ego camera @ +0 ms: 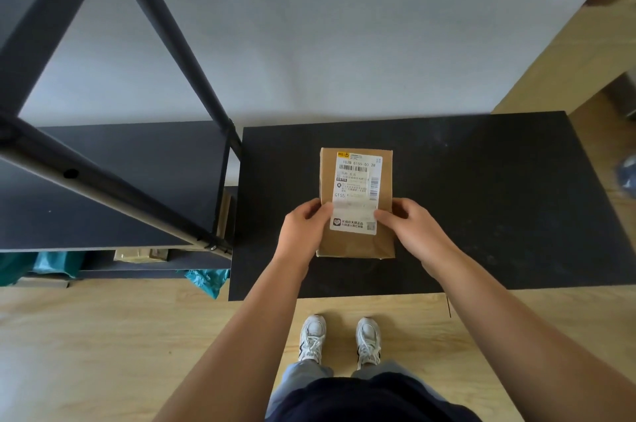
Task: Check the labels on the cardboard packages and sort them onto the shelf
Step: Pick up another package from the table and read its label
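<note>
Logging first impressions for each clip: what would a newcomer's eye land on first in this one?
First, the cardboard package lying in the middle of the black table, its white shipping label face up. The left hand and right hand grip its near end from either side, thumbs on the label. To the left stands the dark metal shelf, its upper levels bare, with teal bags and a box near the floor.

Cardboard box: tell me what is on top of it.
A white shipping label lies on the cardboard box; left hand and right hand cover its lower edges.
</note>
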Demonstrator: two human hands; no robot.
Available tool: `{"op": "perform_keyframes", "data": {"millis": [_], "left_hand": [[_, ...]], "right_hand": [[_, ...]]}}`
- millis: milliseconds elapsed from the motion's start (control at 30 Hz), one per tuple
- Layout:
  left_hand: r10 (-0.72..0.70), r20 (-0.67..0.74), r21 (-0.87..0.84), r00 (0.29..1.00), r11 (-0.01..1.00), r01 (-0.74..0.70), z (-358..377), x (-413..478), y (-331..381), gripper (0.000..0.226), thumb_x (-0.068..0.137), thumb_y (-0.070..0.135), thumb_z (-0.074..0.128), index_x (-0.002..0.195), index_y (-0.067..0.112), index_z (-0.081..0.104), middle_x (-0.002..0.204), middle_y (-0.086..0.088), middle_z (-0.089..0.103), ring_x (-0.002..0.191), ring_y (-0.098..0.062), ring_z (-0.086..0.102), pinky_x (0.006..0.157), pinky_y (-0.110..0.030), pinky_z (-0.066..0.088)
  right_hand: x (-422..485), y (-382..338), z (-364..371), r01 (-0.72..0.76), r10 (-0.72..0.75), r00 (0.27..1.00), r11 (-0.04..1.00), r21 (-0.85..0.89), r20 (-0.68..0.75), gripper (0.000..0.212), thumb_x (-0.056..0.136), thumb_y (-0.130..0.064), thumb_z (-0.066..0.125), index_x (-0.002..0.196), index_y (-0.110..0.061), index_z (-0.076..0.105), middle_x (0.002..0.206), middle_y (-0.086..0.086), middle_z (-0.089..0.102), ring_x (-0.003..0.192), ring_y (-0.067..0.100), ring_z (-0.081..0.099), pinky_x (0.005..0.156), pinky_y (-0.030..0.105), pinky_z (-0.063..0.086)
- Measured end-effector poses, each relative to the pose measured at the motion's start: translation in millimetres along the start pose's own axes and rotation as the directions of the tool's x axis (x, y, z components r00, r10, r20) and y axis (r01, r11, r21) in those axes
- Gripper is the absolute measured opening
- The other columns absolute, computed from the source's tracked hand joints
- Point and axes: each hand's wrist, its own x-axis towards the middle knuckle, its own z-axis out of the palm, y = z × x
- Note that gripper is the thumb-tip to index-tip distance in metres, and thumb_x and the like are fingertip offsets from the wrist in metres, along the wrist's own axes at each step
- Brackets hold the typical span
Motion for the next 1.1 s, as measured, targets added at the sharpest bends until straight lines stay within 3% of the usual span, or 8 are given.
{"op": "perform_keyframes", "data": {"millis": [133, 267, 433, 500, 600, 733, 900, 1100], "left_hand": [[0.065, -0.041, -0.042, 0.997, 0.997, -0.066, -15, -21, 21, 0.046, 0.093, 0.040, 0.062, 0.136, 0.025, 0.057, 0.122, 0.002, 0.068, 0.113, -0.018, 0.063, 0.074, -0.027, 0.055], [0.105, -0.026, -0.138, 0.994, 0.985, -0.108, -29, -48, 40, 0.048, 0.089, 0.036, 0.067, 0.135, 0.028, 0.058, 0.117, 0.006, 0.071, 0.109, -0.012, 0.066, 0.080, -0.027, 0.055], [0.128, -0.040, -0.181, 0.991, 0.974, -0.133, -38, -75, 58, 0.053, 0.084, 0.036, 0.071, 0.135, 0.028, 0.059, 0.113, 0.006, 0.074, 0.108, -0.013, 0.068, 0.092, -0.036, 0.056], [0.136, -0.041, -0.204, 0.990, 0.969, -0.142, -39, -81, 64, 0.051, 0.085, 0.035, 0.071, 0.134, 0.025, 0.061, 0.108, 0.005, 0.076, 0.104, -0.013, 0.070, 0.090, -0.033, 0.057], [0.159, -0.032, -0.211, 0.987, 0.964, -0.162, -39, -89, 71, 0.046, 0.086, 0.034, 0.070, 0.131, 0.024, 0.063, 0.104, 0.006, 0.077, 0.100, -0.011, 0.072, 0.086, -0.029, 0.058], [0.205, -0.026, -0.214, 0.978, 0.955, -0.206, -41, -99, 78, 0.043, 0.086, 0.032, 0.070, 0.129, 0.026, 0.065, 0.104, 0.007, 0.078, 0.100, -0.011, 0.072, 0.086, -0.028, 0.058], [0.296, -0.011, -0.238, 0.955, 0.927, -0.290, -47, -113, 87, 0.042, 0.084, 0.027, 0.072, 0.126, 0.030, 0.067, 0.104, 0.009, 0.078, 0.103, -0.012, 0.072, 0.096, -0.040, 0.054], [0.391, -0.031, -0.266, 0.920, 0.884, -0.385, -50, -125, 95, 0.060, 0.068, 0.037, 0.077, 0.126, 0.027, 0.068, 0.109, 0.003, 0.077, 0.106, -0.017, 0.072, 0.098, -0.044, 0.053]], "right_hand": [[-27, -26, -12, 0.095, -0.090, 0.995, 0.989, 0.112, -0.053, 0.049, 0.091, -0.041, 0.063, 0.134, -0.023, 0.049, 0.120, -0.008, 0.062, 0.105, 0.011, 0.058, 0.076, 0.025, 0.045], [-58, -44, -28, 0.189, -0.182, 0.982, 0.969, 0.159, -0.059, 0.039, 0.089, -0.043, 0.065, 0.122, -0.032, 0.049, 0.107, -0.018, 0.060, 0.095, -0.002, 0.057, 0.069, 0.019, 0.042], [-87, -56, -40, 0.267, -0.255, 0.964, 0.938, 0.221, -0.079, 0.053, 0.078, -0.052, 0.066, 0.123, -0.027, 0.054, 0.112, -0.010, 0.067, 0.104, 0.007, 0.064, 0.084, 0.027, 0.052], [-92, -60, -42, 0.287, -0.271, 0.958, 0.929, 0.233, -0.096, 0.065, 0.068, -0.062, 0.062, 0.122, -0.026, 0.056, 0.112, -0.007, 0.070, 0.106, 0.010, 0.066, 0.091, 0.035, 0.053], [-98, -65, -45, 0.308, -0.287, 0.951, 0.917, 0.255, -0.117, 0.070, 0.062, -0.067, 0.059, 0.119, -0.027, 0.057, 0.110, -0.005, 0.071, 0.105, 0.012, 0.067, 0.091, 0.037, 0.054], [-108, -68, -50, 0.338, -0.315, 0.941, 0.892, 0.302, -0.121, 0.063, 0.064, -0.061, 0.061, 0.119, -0.029, 0.059, 0.107, -0.007, 0.072, 0.100, 0.009, 0.070, 0.083, 0.030, 0.054], [-122, -71, -57, 0.436, -0.416, 0.899, 0.814, 0.383, -0.141, 0.062, 0.070, -0.050, 0.067, 0.129, -0.032, 0.060, 0.115, -0.008, 0.073, 0.108, 0.008, 0.069, 0.091, 0.037, 0.053], [-138, -76, -68, 0.558, -0.535, 0.823, 0.704, 0.439, -0.188, 0.059, 0.072, -0.042, 0.067, 0.130, -0.031, 0.060, 0.118, -0.005, 0.073, 0.117, 0.014, 0.066, 0.098, 0.043, 0.049]]}}
